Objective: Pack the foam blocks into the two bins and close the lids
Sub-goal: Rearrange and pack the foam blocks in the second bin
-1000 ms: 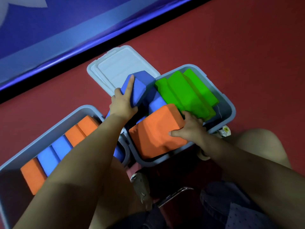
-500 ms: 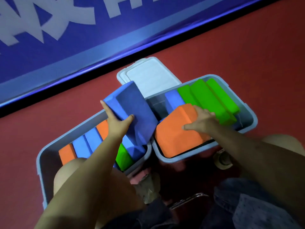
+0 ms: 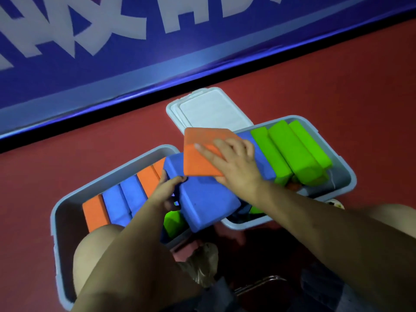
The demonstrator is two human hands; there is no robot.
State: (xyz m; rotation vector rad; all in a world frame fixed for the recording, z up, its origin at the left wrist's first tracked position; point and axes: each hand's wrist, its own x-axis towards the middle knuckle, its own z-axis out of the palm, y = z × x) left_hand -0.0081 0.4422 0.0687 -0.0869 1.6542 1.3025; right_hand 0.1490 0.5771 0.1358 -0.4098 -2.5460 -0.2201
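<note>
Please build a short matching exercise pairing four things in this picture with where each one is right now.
Things:
1. large blue block
2. large orange block
3. green blocks
4. white lids

Places:
A. on the red floor behind the bins
B. in the right bin
C. held by the left hand, across both bins
D. under the right hand

Pairs: 1-C, 2-D, 3-B, 4-A

Red floor (image 3: 315, 82) ran under everything. Along its far edge stood a blue banner (image 3: 112, 52) with large white lettering, cut off and unreadable. A black strip (image 3: 67, 131) lay along the banner's base where it met the floor.
</note>
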